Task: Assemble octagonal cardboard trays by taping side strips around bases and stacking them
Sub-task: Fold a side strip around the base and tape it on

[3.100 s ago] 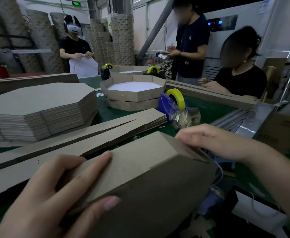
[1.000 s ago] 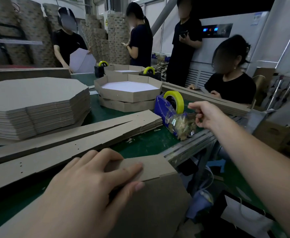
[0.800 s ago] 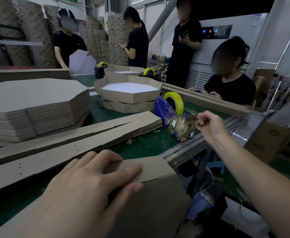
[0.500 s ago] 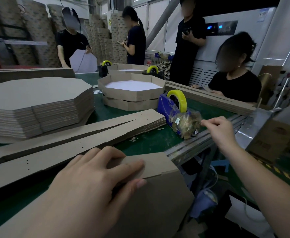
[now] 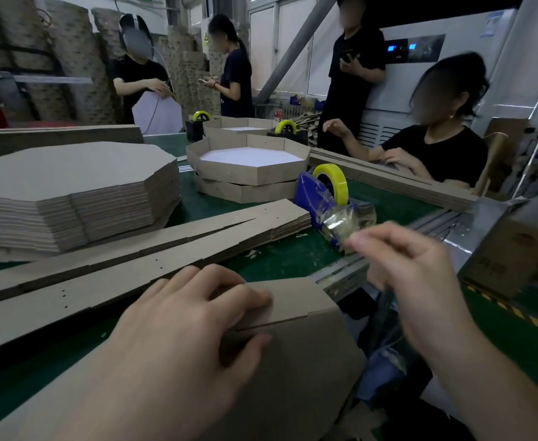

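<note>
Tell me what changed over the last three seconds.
The right hand left the tray corner, reached to the tape dispenser, and has come back pinching what looks like a clear tape strip. The left hand stayed pressing the tray; the cardboard stacks did not move.

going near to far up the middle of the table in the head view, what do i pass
left hand pressing the unfinished tray → side strips → stacked trays → farther tray
</note>
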